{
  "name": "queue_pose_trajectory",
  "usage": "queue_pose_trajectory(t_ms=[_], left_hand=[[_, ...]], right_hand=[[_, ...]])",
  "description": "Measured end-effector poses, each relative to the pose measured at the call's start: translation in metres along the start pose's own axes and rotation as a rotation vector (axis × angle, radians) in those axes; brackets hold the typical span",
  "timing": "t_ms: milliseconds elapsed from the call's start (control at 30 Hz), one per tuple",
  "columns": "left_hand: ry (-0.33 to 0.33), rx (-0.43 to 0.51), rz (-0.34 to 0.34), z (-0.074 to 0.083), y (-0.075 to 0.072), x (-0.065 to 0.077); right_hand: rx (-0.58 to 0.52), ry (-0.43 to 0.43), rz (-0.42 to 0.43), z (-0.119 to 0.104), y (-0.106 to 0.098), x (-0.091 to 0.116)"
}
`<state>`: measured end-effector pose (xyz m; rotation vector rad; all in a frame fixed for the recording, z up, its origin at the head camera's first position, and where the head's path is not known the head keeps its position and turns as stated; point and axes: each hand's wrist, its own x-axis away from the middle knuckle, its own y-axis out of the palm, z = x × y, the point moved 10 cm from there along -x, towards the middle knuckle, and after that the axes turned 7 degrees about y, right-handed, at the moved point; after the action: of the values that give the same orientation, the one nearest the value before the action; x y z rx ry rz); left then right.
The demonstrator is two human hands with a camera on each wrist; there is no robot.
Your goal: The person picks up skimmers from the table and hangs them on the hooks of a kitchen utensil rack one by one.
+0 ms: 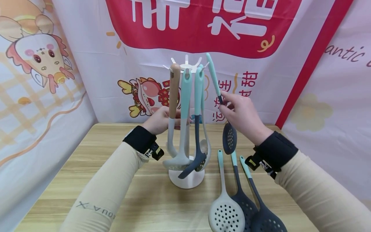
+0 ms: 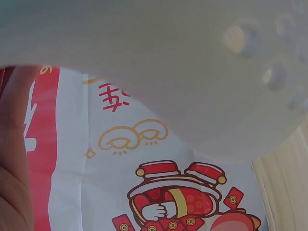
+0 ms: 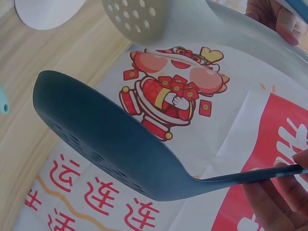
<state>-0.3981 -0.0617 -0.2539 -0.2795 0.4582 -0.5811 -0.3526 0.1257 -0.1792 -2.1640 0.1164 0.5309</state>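
Observation:
My right hand point(image 1: 242, 112) pinches a dark slotted skimmer point(image 1: 230, 139) by its shaft, just below the mint handle. It is raised to the right of a white utensil stand point(image 1: 186, 181), handle up and perforated head down. In the right wrist view the skimmer head point(image 3: 106, 139) shows close up. My left hand point(image 1: 157, 120) reaches behind the hanging utensils, its fingers around the stand's pole and partly hidden. From the stand's hooks hang a brown-handled utensil point(image 1: 174, 93), a mint-handled light grey skimmer point(image 1: 185, 96), a mint and dark slotted utensil point(image 1: 198, 129) and others behind.
On the wooden table point(image 1: 139, 196), at the front right, lie a light grey skimmer point(image 1: 227, 212) and two dark slotted utensils, one partly covered point(image 1: 246, 206) and one at the frame's edge point(image 1: 268, 220). A printed cloth point(image 1: 98, 74) hangs behind and at the sides.

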Motion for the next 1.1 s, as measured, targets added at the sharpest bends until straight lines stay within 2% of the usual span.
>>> queue_pose_trajectory(t_ms=[367, 700, 1100], left_hand=[[-0.050, 0.085, -0.023, -0.0055, 0.0015, -0.0014], [-0.009, 0.081, -0.003, -0.0052, 0.0004, -0.0021], [0.020, 0.086, 0.048, -0.0072, 0.0007, -0.0009]], right_hand=[[0.051, 0.003, 0.001, -0.0069, -0.0016, -0.0057], [0.091, 0.019, -0.034, -0.0069, -0.0012, -0.0052], [0.073, 0.033, -0.049, -0.0032, 0.0008, -0.0039]])
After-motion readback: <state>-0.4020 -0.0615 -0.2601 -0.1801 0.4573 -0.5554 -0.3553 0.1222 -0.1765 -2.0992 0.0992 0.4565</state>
